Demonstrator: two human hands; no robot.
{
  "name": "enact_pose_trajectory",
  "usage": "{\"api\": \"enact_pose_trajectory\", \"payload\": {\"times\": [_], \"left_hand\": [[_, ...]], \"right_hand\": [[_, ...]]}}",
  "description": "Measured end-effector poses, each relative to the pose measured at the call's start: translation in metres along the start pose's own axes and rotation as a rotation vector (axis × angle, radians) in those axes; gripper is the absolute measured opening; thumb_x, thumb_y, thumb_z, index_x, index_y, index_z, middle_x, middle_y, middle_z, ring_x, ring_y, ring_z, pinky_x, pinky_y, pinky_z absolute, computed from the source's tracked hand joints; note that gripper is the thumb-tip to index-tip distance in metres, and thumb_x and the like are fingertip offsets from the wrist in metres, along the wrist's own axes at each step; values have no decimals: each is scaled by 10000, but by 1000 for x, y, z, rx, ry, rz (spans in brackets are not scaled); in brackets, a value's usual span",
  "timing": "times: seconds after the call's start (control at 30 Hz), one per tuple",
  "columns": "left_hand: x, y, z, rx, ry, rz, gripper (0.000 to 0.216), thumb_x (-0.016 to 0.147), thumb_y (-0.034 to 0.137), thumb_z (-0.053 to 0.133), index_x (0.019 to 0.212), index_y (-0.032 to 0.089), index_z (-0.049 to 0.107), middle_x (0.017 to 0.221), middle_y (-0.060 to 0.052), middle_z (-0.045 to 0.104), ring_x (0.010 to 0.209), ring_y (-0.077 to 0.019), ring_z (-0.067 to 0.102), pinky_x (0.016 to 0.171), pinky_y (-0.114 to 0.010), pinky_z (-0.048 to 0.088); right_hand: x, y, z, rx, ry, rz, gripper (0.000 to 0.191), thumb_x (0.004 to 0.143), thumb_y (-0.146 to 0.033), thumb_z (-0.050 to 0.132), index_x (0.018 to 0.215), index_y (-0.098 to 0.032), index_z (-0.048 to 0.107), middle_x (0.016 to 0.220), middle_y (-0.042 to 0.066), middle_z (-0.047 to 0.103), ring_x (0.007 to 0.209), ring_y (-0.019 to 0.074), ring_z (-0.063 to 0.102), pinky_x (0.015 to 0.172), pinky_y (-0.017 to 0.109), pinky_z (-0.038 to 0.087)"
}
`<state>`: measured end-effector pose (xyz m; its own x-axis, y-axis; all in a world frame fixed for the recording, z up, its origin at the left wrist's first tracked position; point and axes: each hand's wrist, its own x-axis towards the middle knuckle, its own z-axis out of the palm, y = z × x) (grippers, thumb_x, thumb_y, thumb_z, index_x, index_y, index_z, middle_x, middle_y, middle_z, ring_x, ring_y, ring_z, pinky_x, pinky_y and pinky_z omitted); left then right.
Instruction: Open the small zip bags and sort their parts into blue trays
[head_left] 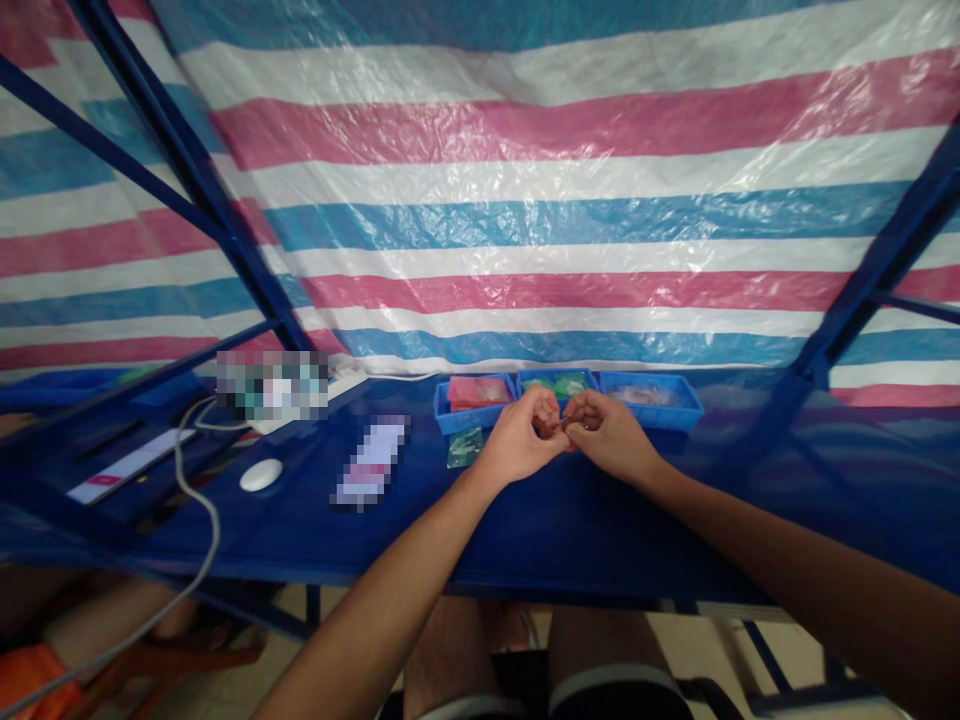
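My left hand (519, 436) and my right hand (609, 434) meet above the blue table (525, 530), fingertips pinched together on a tiny item I cannot make out. Both hands are closed. Just behind them stand three blue trays: one with red pieces (475, 399), one with green pieces (556, 382), and one with pale pieces (651, 398). A small green packet (465, 446) lies on the table left of my left hand.
A white mouse (261, 474) and a cable (196, 500) lie at the left, beside a flat device (129, 466). A striped tarp (525, 200) on a blue frame (225, 220) walls the back. Another person's leg (97, 620) shows at lower left.
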<state>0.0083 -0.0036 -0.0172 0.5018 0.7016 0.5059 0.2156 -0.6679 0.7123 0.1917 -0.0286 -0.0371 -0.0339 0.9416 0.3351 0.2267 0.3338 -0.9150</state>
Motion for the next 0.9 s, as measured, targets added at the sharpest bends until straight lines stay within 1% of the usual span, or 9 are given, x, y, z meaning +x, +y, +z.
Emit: {"api": "enact_pose_trajectory", "payload": {"times": [0.17,0.23,0.33,0.43,0.53,0.63,0.73,0.8,0.9], "left_hand": [[-1,5,-2,86,-15,79,273,828,179,674,1072,209,555,835,32,598,707,-114,574,680,-246,490],[-1,6,-4,126,19,101,279,822,157,664,1076,208,562,860,22,602,737,-122,573,709,-253,492],[-1,6,-8,205,62,145,211,810,112,632,984,208,559,861,11,583,759,-133,555,731,-263,476],[0,6,-10,253,82,188,148,821,98,608,896,208,546,864,-3,563,785,-148,547,732,-272,463],[-1,6,-13,273,104,196,118,850,103,605,895,207,570,898,-21,577,826,-165,569,760,-284,483],[-2,9,-16,266,119,219,86,914,130,593,944,204,624,1051,-70,621,1024,-208,623,912,-332,524],[-3,11,-19,242,133,240,103,970,160,574,990,206,664,1229,-112,626,1220,-240,605,1067,-387,501],[-3,12,-20,225,150,234,121,997,180,561,1013,207,678,1310,-123,616,1260,-243,598,1067,-386,506],[-2,11,-20,201,137,209,140,1032,212,533,1045,206,672,1352,-121,627,1228,-235,626,993,-354,531]], "right_hand": [[0,1,0,-2,-12,-43,177,758,-156,595,912,-240,614,760,-19,747,645,172,710,608,277,553],[-1,1,0,-28,-3,-95,169,791,-170,612,943,-237,641,825,-2,764,717,187,736,683,304,586],[-3,0,-3,-125,-4,-216,148,858,-209,649,994,-246,694,942,26,776,827,215,758,813,366,612],[-3,-2,-5,-214,10,-325,117,903,-237,667,1000,-264,728,1028,52,760,918,240,748,875,412,614],[-1,-5,-8,-257,26,-396,97,928,-256,682,981,-275,760,1111,74,733,1064,262,716,981,460,585],[0,-5,-9,-140,24,-373,94,951,-291,685,988,-279,771,1276,87,694,1220,267,678,1076,482,549],[1,-4,-9,32,29,-294,111,953,-350,707,998,-274,774,1455,90,622,1308,277,648,1078,477,565],[1,-2,-10,136,43,-233,133,932,-386,741,977,-265,775,1475,89,622,1278,287,674,1047,488,593],[2,2,-10,281,18,-124,198,908,-439,767,973,-253,773,1336,87,718,1129,283,751,972,507,646]]}}
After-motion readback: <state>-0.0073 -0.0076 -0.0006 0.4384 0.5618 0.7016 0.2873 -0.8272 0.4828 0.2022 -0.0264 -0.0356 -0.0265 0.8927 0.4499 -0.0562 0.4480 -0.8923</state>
